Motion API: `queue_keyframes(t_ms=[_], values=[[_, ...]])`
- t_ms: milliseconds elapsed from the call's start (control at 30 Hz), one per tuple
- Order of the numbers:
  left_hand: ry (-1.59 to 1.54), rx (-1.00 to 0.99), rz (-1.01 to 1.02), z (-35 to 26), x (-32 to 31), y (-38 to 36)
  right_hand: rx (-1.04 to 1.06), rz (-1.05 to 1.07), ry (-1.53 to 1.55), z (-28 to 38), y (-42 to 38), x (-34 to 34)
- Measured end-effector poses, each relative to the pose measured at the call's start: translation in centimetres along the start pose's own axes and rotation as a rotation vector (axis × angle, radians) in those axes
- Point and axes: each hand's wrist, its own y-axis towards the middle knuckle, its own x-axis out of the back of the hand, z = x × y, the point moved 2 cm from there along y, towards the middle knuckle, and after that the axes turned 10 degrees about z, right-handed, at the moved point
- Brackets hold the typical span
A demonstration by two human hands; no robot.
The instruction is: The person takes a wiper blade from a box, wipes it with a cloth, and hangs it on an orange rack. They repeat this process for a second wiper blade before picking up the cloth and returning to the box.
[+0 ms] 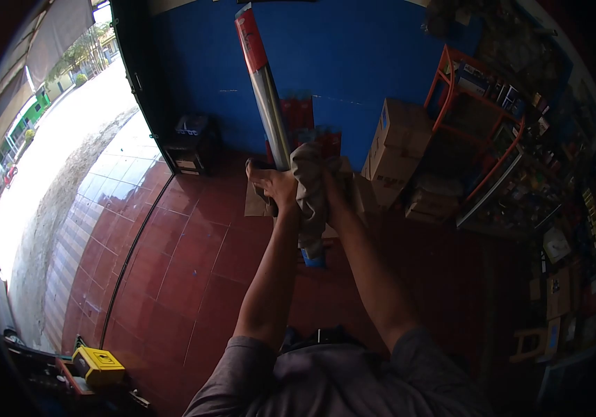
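Observation:
A long shiny metal tube (268,97) with a red label at its top end stands upright in front of me. My left hand (273,185) grips the tube low down. My right hand (331,182) presses a grey cloth (310,198) against the tube; the cloth hangs down between my forearms. A small blue part (314,260) shows at the tube's lower end, under the cloth. The cloth hides most of my right hand's fingers.
Blue wall (353,62) behind. Cardboard boxes (399,142) and an orange metal rack (475,115) stand at right, with stocked shelves (562,181) beyond. A black crate (190,142) sits by the open doorway at left. A yellow tool case (100,365) lies at lower left on red tiles.

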Motion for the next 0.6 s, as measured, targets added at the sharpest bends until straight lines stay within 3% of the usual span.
queue_keyframes(t_ms=[33,100,167,200,233,300,333,367,433,467,533,600], values=[[-0.19,-0.077,0.032,-1.8,1.6,-0.4,0.003,0.026,0.003,-0.2,-0.3,-0.2],[-0.116,-0.157,-0.01,2.3,-0.7,1.4,-0.046,-0.016,-0.083,-0.5,0.2,-0.6],[-0.063,0.116,0.487,5.3,-2.1,2.2,-0.1,-0.06,-0.164,-0.9,0.5,-0.8],[-0.094,-0.015,0.681,8.5,-3.7,3.7,-0.031,-0.025,-0.314,-0.6,0.6,-1.1],[-0.094,-0.017,0.681,6.1,-2.6,2.3,0.042,0.012,-0.464,-0.2,0.7,-1.5],[-0.238,0.202,0.1,-0.4,2.2,-2.0,0.087,0.064,-0.561,0.9,-0.5,-2.8],[-0.389,0.068,0.079,2.8,0.5,-0.6,0.131,0.121,-0.659,1.3,-1.0,-3.3],[-0.389,0.071,0.076,3.5,0.5,-0.2,0.129,0.124,-0.659,0.7,-0.7,-3.2],[-0.126,0.209,0.318,1.2,2.7,-0.1,0.271,0.154,-0.585,-0.4,0.0,-3.0],[-0.125,0.213,0.318,1.4,2.8,0.0,0.266,0.155,-0.585,-0.7,-0.2,-2.8],[-0.128,0.122,0.281,1.1,2.8,0.8,0.115,0.057,-0.604,-0.5,-0.9,-2.8],[-0.122,0.17,0.247,-0.9,4.0,1.3,0.013,0.051,-0.527,-1.6,-2.4,-1.5]])
